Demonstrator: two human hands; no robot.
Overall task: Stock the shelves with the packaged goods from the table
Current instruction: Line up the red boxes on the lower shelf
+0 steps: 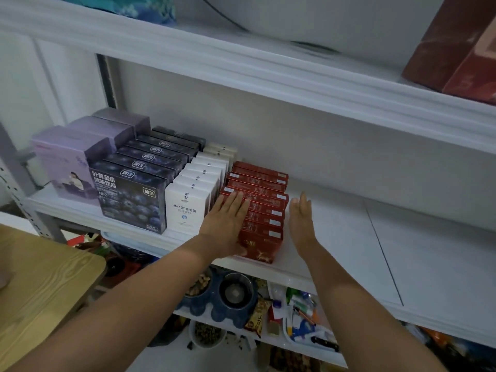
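Note:
A row of red boxes [264, 210] stands front to back on the white middle shelf [349, 237]. My left hand [228, 221] lies flat with straight fingers on the tops and left side of the front red boxes. My right hand [302, 218] is held upright with straight fingers just right of the row, close to the boxes. Left of the red row stand white boxes [193, 200], dark blueberry boxes [131, 194] and lilac boxes [67, 162], each in its own row.
The shelf surface right of the red boxes is bare white board. A wooden table corner [48, 277] sits at lower left. The lower shelf holds pet bowls [230, 294] and a tray of small items [300, 318]. A dark red carton [456, 49] stands on the top shelf.

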